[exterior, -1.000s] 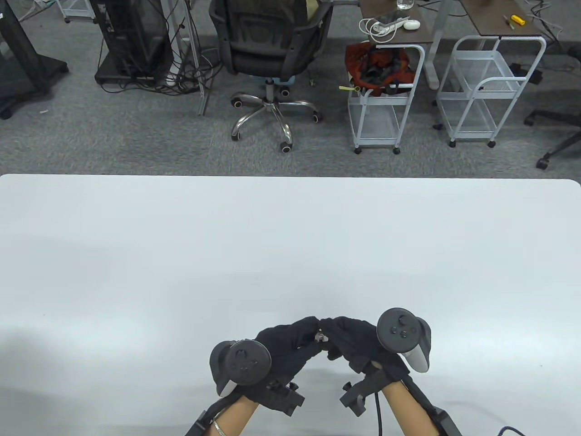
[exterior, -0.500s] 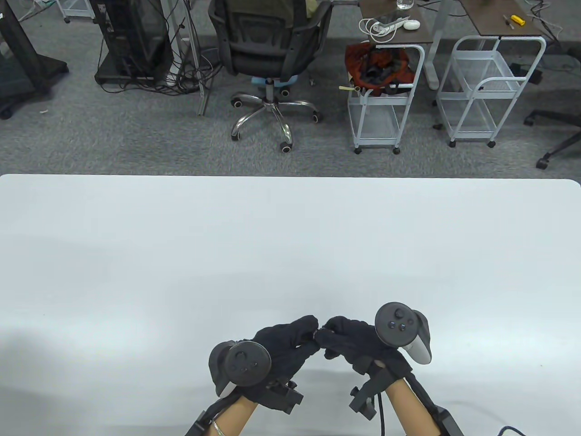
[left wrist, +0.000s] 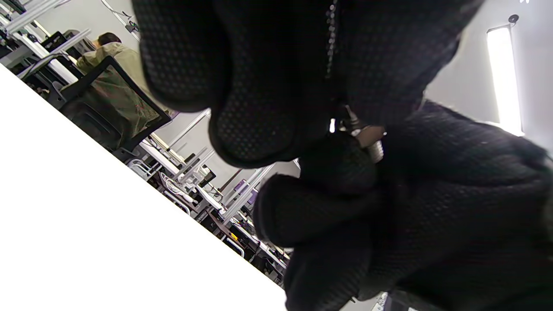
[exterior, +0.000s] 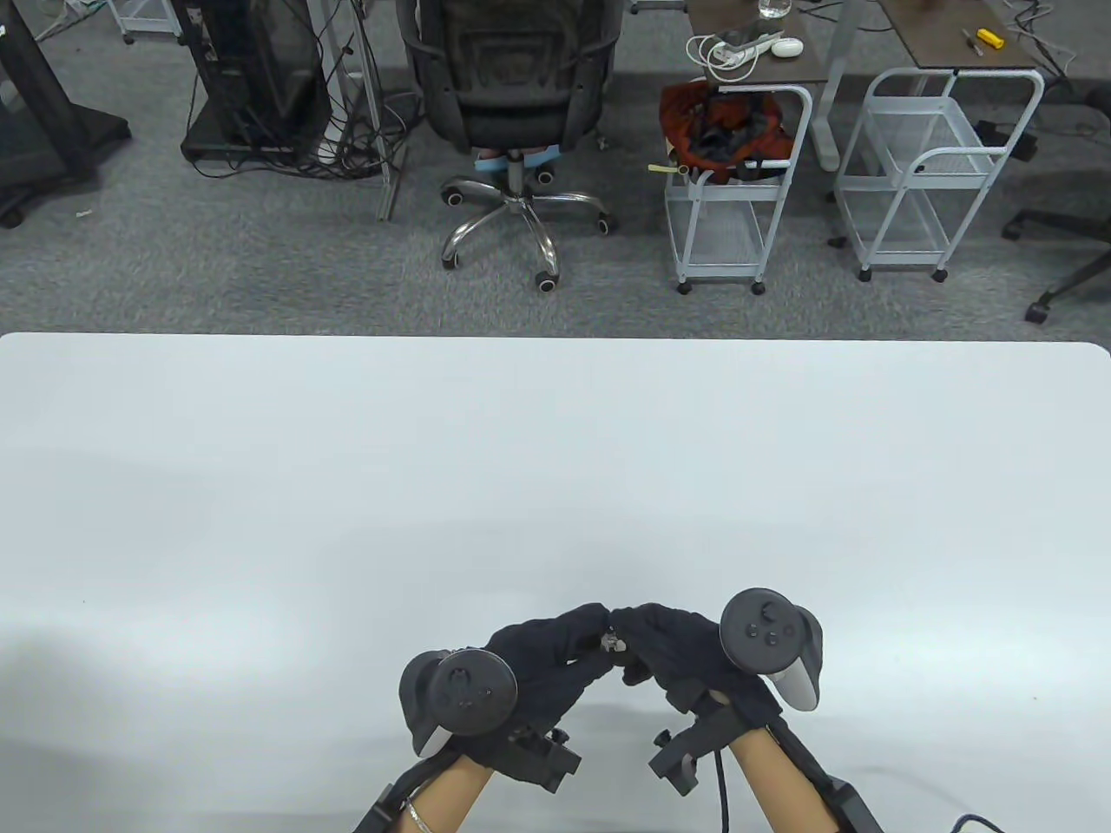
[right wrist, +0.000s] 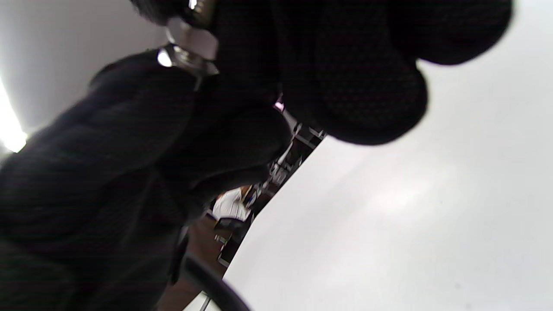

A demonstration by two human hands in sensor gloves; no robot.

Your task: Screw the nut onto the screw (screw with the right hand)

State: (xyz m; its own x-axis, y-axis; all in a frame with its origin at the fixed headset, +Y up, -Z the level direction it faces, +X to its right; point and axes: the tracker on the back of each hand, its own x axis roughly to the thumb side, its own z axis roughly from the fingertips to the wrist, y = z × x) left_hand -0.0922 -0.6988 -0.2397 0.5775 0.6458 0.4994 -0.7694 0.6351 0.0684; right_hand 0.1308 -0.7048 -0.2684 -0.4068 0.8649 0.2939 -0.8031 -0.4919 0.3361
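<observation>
My left hand (exterior: 583, 638) and right hand (exterior: 642, 640) meet fingertip to fingertip just above the white table (exterior: 555, 451), near its front edge. Between them a small metal screw (exterior: 613, 642) shows as a glint. The left hand pinches the screw at its head end. The right hand's fingers pinch the nut (right wrist: 186, 56) on the thread. In the left wrist view the threaded shaft (left wrist: 376, 150) shows between my left fingers (left wrist: 255, 108) and the right hand (left wrist: 432, 194). Most of both parts is hidden by the gloves.
The table's far edge (exterior: 555, 337) borders grey carpet with an office chair (exterior: 512, 104) and two white wire carts (exterior: 738, 182) behind it.
The right hand twisted about the screw and turned back: its tracker and wrist mount swung right, then returned left. The left hand stayed still. The fingertips kept their hold.
</observation>
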